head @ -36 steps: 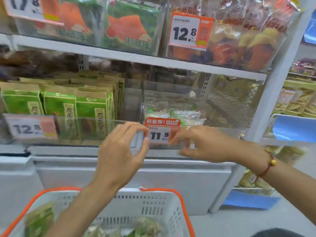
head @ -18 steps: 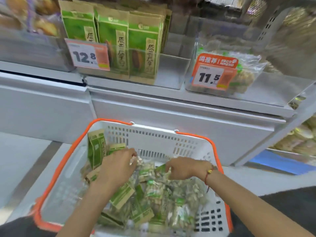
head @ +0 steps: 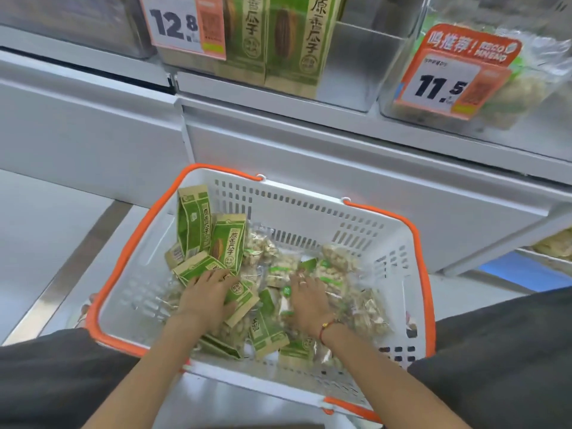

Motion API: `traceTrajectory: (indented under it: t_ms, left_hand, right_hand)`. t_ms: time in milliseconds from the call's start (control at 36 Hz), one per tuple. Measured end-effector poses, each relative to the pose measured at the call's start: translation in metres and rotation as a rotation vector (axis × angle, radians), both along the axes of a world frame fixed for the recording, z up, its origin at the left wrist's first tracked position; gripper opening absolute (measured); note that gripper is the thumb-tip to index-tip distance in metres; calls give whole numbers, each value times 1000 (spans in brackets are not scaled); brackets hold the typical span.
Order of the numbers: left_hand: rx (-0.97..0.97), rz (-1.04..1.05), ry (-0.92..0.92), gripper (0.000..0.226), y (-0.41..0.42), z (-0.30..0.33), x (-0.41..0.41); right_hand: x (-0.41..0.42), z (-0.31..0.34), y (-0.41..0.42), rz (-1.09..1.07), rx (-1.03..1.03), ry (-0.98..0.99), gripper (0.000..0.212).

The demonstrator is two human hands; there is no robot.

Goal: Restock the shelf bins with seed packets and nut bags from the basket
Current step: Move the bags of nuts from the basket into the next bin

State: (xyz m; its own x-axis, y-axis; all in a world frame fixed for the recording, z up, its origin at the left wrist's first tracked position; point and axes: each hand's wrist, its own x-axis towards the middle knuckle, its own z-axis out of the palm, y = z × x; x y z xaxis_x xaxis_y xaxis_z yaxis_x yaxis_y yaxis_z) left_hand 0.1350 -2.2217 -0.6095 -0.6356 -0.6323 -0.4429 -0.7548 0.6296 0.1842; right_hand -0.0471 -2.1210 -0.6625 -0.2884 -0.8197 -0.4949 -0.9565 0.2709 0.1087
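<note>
Basket (head: 309, 209) of white plastic with orange rim sits low in front of a person, below a white shelf. Both hands are down inside it. Left hand (head: 209, 294) lies flat, fingers spread, pressing on green seed packets (head: 227, 243) heaped in the left half; it does not yet pinch one. Right hand (head: 308, 300) lies over clear nut bags (head: 337, 267) in the right half, fingers loosely spread; whether its grip has closed on a bag cannot be told.

Two packets stand nearly upright against the far left wall, long axis pointing up toward the shelf, just beyond the left fingertips. Up on the shelf, the seed bin (head: 356, 57) with the 12.8 tag (head: 185, 24) is far and left; the nut bin (head: 507, 97) with the 11.5 tag (head: 455, 72) is far and right. So each hand likely lifts straight up and away, without crossing.
</note>
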Motion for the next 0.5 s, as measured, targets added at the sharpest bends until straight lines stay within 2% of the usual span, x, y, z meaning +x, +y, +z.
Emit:
traceTrajectory:
  t_ms: [83, 194, 278, 361, 417, 472, 500]
  left_hand:
    - [30, 31, 18, 58, -2, 1, -3]
    - [111, 55, -1, 56, -7, 5, -9]
    - [190, 107, 88, 52, -8, 7, -16]
    - [274, 161, 252, 56, -7, 11, -25]
    - [427, 215, 359, 65, -6, 15, -31]
    - [590, 230, 414, 72, -2, 22, -38]
    - [650, 223, 422, 72, 0, 24, -41]
  right_hand:
    - [-5, 3, -5, 33, -51, -21, 39]
    - [-16, 18, -4, -17, -41, -237, 14]
    - [-26, 29, -5, -125, -70, -479, 32]
    - [-36, 42, -10, -287, -144, -743, 35]
    - [-42, 58, -12, -314, -196, -851, 29]
    - [-49, 72, -15, -281, -174, -913, 8]
    - [-52, 78, -17, -260, -165, -916, 18]
